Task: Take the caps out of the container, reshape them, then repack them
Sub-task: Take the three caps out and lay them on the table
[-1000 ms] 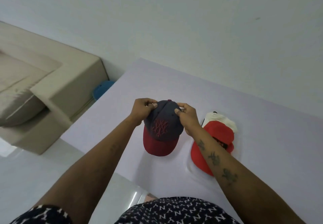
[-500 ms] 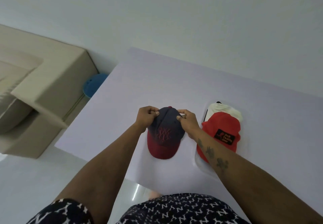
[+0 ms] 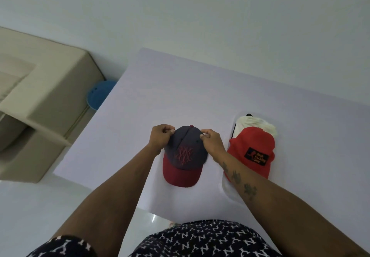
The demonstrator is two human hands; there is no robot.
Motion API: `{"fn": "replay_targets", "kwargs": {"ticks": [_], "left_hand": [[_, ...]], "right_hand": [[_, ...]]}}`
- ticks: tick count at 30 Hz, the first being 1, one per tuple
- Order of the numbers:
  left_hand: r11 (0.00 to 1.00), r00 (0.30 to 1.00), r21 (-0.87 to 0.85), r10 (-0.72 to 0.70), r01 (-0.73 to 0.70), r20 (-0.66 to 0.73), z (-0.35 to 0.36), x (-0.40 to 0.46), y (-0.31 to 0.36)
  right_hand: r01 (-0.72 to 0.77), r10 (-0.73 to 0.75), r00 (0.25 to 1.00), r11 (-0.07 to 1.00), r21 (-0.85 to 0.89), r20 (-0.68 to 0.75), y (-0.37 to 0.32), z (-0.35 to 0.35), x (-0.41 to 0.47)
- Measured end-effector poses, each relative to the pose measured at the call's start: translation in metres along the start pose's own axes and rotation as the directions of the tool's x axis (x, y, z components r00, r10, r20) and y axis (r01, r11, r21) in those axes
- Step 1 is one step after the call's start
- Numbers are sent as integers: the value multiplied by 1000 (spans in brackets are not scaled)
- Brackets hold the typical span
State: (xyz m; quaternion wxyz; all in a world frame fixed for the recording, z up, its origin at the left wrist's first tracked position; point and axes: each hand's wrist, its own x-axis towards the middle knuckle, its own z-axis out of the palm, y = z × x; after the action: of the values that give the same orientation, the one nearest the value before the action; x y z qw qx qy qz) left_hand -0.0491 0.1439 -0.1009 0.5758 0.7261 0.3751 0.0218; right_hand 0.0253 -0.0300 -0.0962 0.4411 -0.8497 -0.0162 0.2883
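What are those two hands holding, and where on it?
Both hands, left and right, pinch the navy fabric cap with maroon brim at opposite sides of its crown.

Pale wall (image 3: 200, 16); beige sofa (image 3: 46, 88); glossy white floor (image 3: 40, 206)

Black monogram-print shirt (image 3: 200, 240); tattooed right forearm (image 3: 240, 178)

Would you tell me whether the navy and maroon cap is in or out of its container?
Out: the navy and maroon cap rests on the white table.
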Motion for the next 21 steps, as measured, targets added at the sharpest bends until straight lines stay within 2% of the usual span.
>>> {"fn": "replay_targets", "kwargs": {"ticks": [3,7,11,16,19,21], "left_hand": [[999,1000,35,8,-8,4,-3,2,1],[994,998,92,65,-62,-27,0,4,11],[985,988,84,152,-153,13,20,-2,40],[962,954,51,259,-269,149,70,-14,77],[936,910,37,330,-350,252,111,-29,99],[917,882,48,366,-396,298,138,-39,110]], "right_hand": [[37,-38,999,998,-48,-20,1,-3,-1],[104,-103,992,994,18,-75,-2,-10,-6],[217,-198,957,974,70,-214,-3,-34,-11],[320,-216,848,937,143,-484,6,-89,-17],[290,-153,741,951,107,-654,26,-130,-27],[234,-90,717,965,117,-692,47,-153,-31]]}}
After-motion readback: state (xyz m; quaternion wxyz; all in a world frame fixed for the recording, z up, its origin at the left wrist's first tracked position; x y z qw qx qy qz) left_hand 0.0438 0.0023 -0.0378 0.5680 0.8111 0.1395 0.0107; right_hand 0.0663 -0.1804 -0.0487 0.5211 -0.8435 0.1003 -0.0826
